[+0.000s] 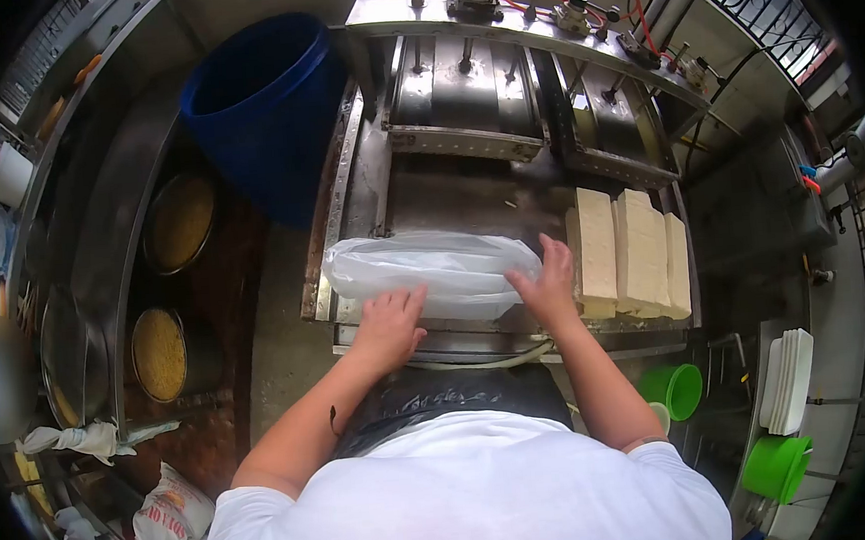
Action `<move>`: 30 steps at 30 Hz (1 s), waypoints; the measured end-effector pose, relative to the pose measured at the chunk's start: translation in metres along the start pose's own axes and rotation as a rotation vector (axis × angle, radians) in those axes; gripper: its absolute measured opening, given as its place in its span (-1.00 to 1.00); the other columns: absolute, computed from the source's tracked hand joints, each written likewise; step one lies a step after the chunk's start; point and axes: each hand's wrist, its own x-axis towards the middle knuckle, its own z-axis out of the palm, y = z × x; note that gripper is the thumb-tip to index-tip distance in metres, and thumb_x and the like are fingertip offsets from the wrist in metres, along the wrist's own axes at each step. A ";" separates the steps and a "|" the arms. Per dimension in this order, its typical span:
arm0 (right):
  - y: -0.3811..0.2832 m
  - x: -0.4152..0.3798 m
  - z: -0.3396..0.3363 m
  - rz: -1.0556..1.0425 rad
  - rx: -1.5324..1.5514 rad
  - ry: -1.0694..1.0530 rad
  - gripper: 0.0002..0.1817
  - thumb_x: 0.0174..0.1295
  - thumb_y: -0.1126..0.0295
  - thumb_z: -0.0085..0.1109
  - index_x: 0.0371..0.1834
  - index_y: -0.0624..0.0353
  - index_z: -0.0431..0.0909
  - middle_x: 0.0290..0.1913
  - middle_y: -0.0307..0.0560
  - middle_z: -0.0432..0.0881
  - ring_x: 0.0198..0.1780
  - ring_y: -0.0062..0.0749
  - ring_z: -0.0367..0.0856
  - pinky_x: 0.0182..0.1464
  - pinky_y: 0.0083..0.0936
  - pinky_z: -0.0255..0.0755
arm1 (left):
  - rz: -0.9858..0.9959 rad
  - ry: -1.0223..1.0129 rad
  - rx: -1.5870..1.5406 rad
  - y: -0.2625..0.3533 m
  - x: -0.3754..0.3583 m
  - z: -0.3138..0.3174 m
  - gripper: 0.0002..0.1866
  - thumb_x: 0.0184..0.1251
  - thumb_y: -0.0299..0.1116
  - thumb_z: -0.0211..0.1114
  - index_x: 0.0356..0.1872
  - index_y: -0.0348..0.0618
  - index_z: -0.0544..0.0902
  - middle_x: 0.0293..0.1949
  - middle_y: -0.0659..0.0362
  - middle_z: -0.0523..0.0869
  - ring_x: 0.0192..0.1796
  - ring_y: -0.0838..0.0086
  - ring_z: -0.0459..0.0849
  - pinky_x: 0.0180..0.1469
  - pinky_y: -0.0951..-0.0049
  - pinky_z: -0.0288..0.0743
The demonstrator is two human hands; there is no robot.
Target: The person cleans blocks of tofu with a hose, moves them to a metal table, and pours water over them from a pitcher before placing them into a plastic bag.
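Note:
A clear plastic bag [432,263] lies stretched sideways across the steel table [438,204]. My left hand [388,325] rests on the bag's near edge with its fingers extended. At the bag's right end is my right hand [552,287], its thumb touching the plastic and its fingers spread apart. Just right of that hand stand several pale blocks of tofu [642,250], side by side. The bag's inside shows only as crumpled, see-through folds.
Behind the table, a press frame [536,27] holds metal press plates over perforated trays [464,145]. A tall blue barrel [262,131] stands left. Round containers of yellowish material [161,354] sit further left. Green buckets [674,392] are at the lower right.

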 end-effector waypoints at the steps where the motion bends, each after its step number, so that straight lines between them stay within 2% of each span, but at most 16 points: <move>1: -0.036 0.005 -0.028 -0.210 -0.036 0.094 -0.26 0.26 0.19 0.56 0.46 0.25 0.50 0.17 0.17 0.68 0.19 0.13 0.70 0.41 -0.13 0.51 | -0.072 -0.082 0.007 -0.003 0.007 0.007 -0.38 0.28 -0.21 0.61 0.33 -0.17 0.65 0.38 -0.15 0.60 0.39 -0.07 0.59 0.40 -0.04 0.41; 2: -0.060 0.008 -0.041 -0.420 -0.073 0.188 -0.34 0.27 0.23 0.53 0.40 0.24 0.56 0.13 0.14 0.69 0.18 0.16 0.69 0.41 -0.09 0.50 | -0.143 -0.165 0.013 -0.004 0.013 0.011 -0.43 0.27 -0.21 0.61 0.27 -0.13 0.68 0.38 -0.17 0.58 0.37 -0.06 0.59 0.36 -0.04 0.42; 3: -0.064 0.011 -0.035 -0.421 -0.075 0.190 -0.34 0.27 0.23 0.53 0.40 0.24 0.56 0.13 0.14 0.69 0.18 0.16 0.69 0.41 -0.09 0.50 | -0.141 -0.163 0.013 0.002 0.021 0.003 -0.43 0.27 -0.21 0.61 0.27 -0.13 0.68 0.38 -0.17 0.58 0.37 -0.06 0.59 0.36 -0.04 0.42; 5: -0.063 0.014 -0.016 -0.722 0.092 -0.093 -0.62 0.33 0.31 0.41 0.18 0.18 0.69 0.07 0.11 0.74 0.21 0.08 0.71 0.38 -0.06 0.51 | 0.015 0.078 0.111 0.013 0.029 -0.012 -0.63 0.30 -0.23 0.57 0.07 -0.10 0.75 0.24 -0.11 0.65 0.34 -0.03 0.60 0.38 -0.06 0.41; 6: -0.063 0.011 -0.005 -0.717 0.093 -0.093 -0.62 0.33 0.31 0.41 0.18 0.18 0.69 0.07 0.11 0.74 0.21 0.08 0.71 0.38 -0.06 0.51 | 0.017 0.073 0.110 0.011 0.031 -0.010 -0.63 0.30 -0.23 0.57 0.07 -0.10 0.75 0.24 -0.11 0.65 0.34 -0.03 0.60 0.38 -0.06 0.41; 8: -0.064 0.010 0.021 -0.569 0.014 -0.547 -0.81 0.38 0.37 0.30 -0.03 0.18 0.72 0.04 0.10 0.77 0.22 0.13 0.71 0.29 0.00 0.57 | 0.192 0.158 0.291 0.001 0.039 -0.001 -0.72 0.35 -0.20 0.52 -0.06 -0.13 0.77 0.09 -0.11 0.72 0.26 -0.04 0.68 0.29 -0.08 0.51; 9: -0.060 0.007 0.034 -0.571 0.014 -0.544 -0.81 0.38 0.37 0.30 -0.03 0.18 0.72 0.04 0.10 0.77 0.22 0.13 0.71 0.29 0.00 0.57 | 0.192 0.159 0.293 0.001 0.039 0.001 -0.72 0.35 -0.20 0.52 -0.06 -0.13 0.77 0.09 -0.11 0.72 0.26 -0.04 0.68 0.29 -0.08 0.51; 11: -0.050 -0.002 0.058 -0.342 -0.042 -0.865 -0.74 0.44 0.37 0.22 0.10 0.17 0.75 0.07 0.20 0.77 0.26 0.19 0.71 0.30 -0.01 0.59 | -0.045 -0.550 0.060 0.001 0.038 0.009 -0.68 0.40 -0.15 0.45 -0.11 -0.25 0.80 0.09 -0.22 0.79 0.23 -0.13 0.76 0.26 -0.10 0.60; 12: -0.049 -0.004 0.060 -0.327 -0.003 -0.854 -0.62 0.38 0.29 0.31 0.20 0.19 0.69 0.14 0.26 0.71 0.26 0.28 0.70 0.30 0.02 0.61 | -0.046 -0.551 0.061 0.000 0.030 0.016 -0.68 0.40 -0.15 0.45 -0.11 -0.25 0.80 0.09 -0.22 0.79 0.23 -0.13 0.76 0.26 -0.10 0.60; 14: -0.055 -0.007 0.056 -0.252 -0.023 -0.848 -0.54 0.32 0.26 0.38 0.26 0.18 0.66 0.21 0.30 0.66 0.27 0.30 0.70 0.31 0.03 0.61 | -0.067 -0.750 -0.105 0.000 0.006 0.031 -0.66 0.46 -0.14 0.40 -0.03 -0.25 0.77 0.06 -0.27 0.79 0.13 -0.19 0.79 0.19 -0.12 0.64; 18: -0.064 -0.006 0.051 -0.196 -0.086 -0.838 -0.36 0.20 0.28 0.49 0.37 0.19 0.55 0.40 0.44 0.50 0.28 0.31 0.72 0.32 0.04 0.64 | -0.128 -0.522 -0.245 0.004 -0.004 0.030 -0.63 0.53 -0.11 0.40 0.05 -0.23 0.73 -0.02 -0.21 0.76 0.09 -0.17 0.76 0.15 -0.09 0.64; 20: -0.068 -0.005 0.051 -0.210 -0.079 -0.846 -0.32 0.19 0.29 0.49 0.40 0.17 0.53 0.41 0.45 0.49 0.28 0.31 0.72 0.32 0.05 0.64 | 0.016 -0.001 -0.221 0.018 0.011 0.007 -0.57 0.54 -0.06 0.41 0.13 -0.23 0.69 0.04 -0.20 0.76 0.17 -0.18 0.73 0.20 -0.06 0.62; 24: -0.075 0.002 0.053 -0.231 -0.142 -0.928 -0.28 0.22 0.32 0.45 0.50 0.12 0.49 0.44 0.36 0.49 0.30 0.28 0.72 0.34 0.03 0.64 | -0.174 -0.240 -0.331 -0.012 0.038 0.037 -0.47 0.45 -0.02 0.49 0.20 -0.24 0.70 0.28 -0.18 0.70 0.35 -0.15 0.65 0.33 -0.04 0.58; 26: -0.066 -0.002 0.046 -0.271 -0.121 -0.872 -0.34 0.24 0.33 0.42 0.46 0.12 0.52 0.41 0.31 0.53 0.30 0.26 0.72 0.34 0.01 0.64 | -0.459 -0.373 0.115 -0.038 0.045 0.045 -0.32 0.34 -0.02 0.56 0.35 -0.24 0.65 0.44 -0.14 0.59 0.47 -0.13 0.55 0.45 -0.08 0.52; 27: -0.062 -0.003 0.042 -0.307 -0.102 -0.812 -0.39 0.27 0.34 0.39 0.43 0.12 0.55 0.38 0.26 0.57 0.30 0.25 0.72 0.34 -0.01 0.64 | -0.432 -0.231 0.063 -0.048 0.045 0.045 -0.18 0.27 -0.01 0.61 0.48 -0.23 0.57 0.50 -0.12 0.51 0.54 -0.12 0.47 0.51 -0.15 0.46; 30: -0.059 -0.002 0.035 -0.345 -0.111 -0.959 -0.43 0.30 0.32 0.38 0.41 0.10 0.58 0.40 0.18 0.60 0.34 0.21 0.70 0.36 -0.05 0.63 | -0.407 -0.274 0.103 -0.048 0.054 0.053 -0.13 0.26 0.00 0.61 0.52 -0.21 0.52 0.49 -0.13 0.51 0.56 -0.13 0.44 0.51 -0.18 0.43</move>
